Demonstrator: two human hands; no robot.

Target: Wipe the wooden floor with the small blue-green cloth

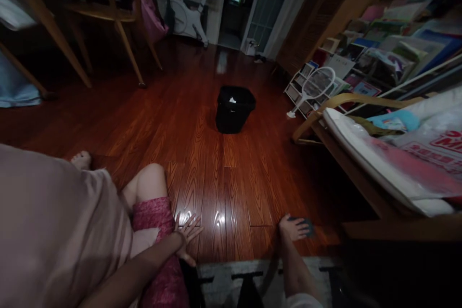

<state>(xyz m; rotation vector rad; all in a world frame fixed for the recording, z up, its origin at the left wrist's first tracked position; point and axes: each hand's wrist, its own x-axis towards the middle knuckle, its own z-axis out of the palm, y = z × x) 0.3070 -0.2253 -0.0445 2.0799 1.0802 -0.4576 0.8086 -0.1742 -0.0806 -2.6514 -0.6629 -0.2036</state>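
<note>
Pressing your left hand (186, 233) flat on the wooden floor (224, 173), you are spreading its fingers (195, 224) wide apart, palm down, just beside your bent leg in pink shorts (153, 211). Your right hand (291, 227) is lying further to the right on the same boards, well apart from the left. It is draping over a small dark pad (307, 224) that is lying on the floor. The fingertips are touching it, but I cannot tell whether they are clamping it or only resting on top. Both hands are sitting just beyond the edge of a pale rug (224, 274) that is running along the bottom of the view. Straight ahead, well away from both hands, a black bin (234, 111) is standing upright in the middle of the floor with a scrap of white showing inside. To your right a wooden armchair (342, 154) is carrying a white cushion (361, 147) and plastic bags. Behind it, a white racket (315, 85) is leaning against low shelves (361, 57) crammed with books. At the far wall a white exercise bike (191, 14) is standing beside a doorway.
</note>
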